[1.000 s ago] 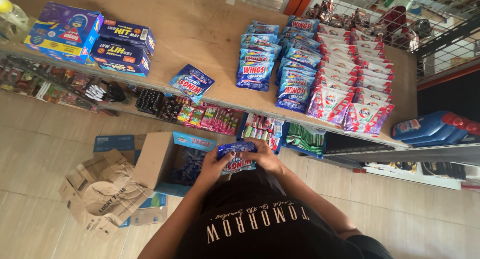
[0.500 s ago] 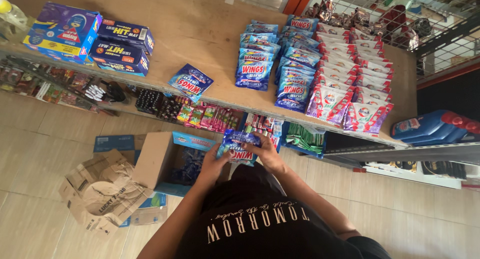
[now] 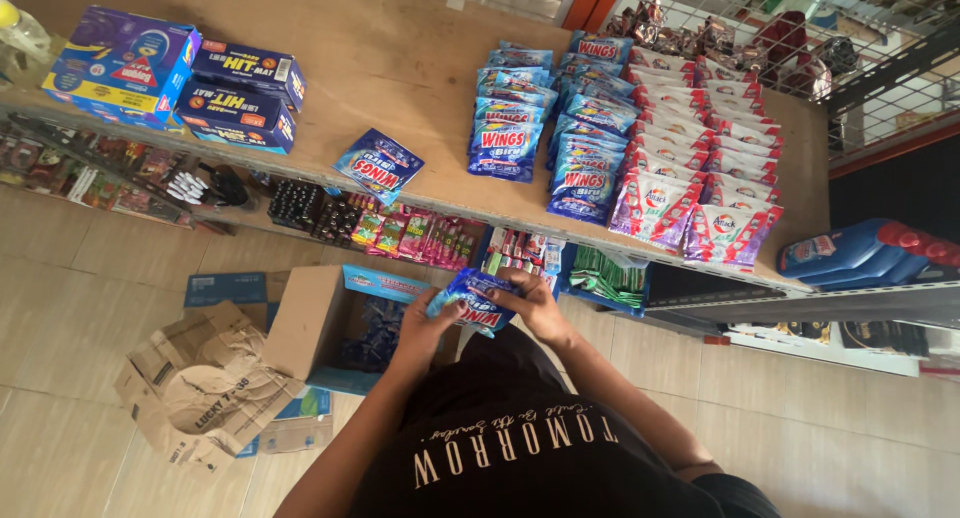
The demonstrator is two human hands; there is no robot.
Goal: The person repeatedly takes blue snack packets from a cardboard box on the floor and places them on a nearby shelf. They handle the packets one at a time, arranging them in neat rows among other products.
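Both hands hold a small stack of blue detergent sachets (image 3: pixel 472 300) at waist height, just below the front edge of the wooden shelf (image 3: pixel 400 68). My left hand (image 3: pixel 432 323) grips the stack's left side and my right hand (image 3: pixel 530 303) covers its right side. One loose blue sachet (image 3: pixel 378 165) lies alone on the shelf, above and left of the hands. Rows of the same blue sachets (image 3: pixel 520 128) stand overlapped on the shelf to the right.
An open cardboard box (image 3: pixel 335 328) with more blue sachets sits on the tiled floor at my left, beside crumpled brown cardboard (image 3: pixel 195 383). Pink-white sachets (image 3: pixel 700 168), dark blue boxes (image 3: pixel 240 98) and blue bottles (image 3: pixel 860 253) also fill the shelves.
Both hands have lifted the stack of sachets slightly upward and to the right, nearer the shelf edge.
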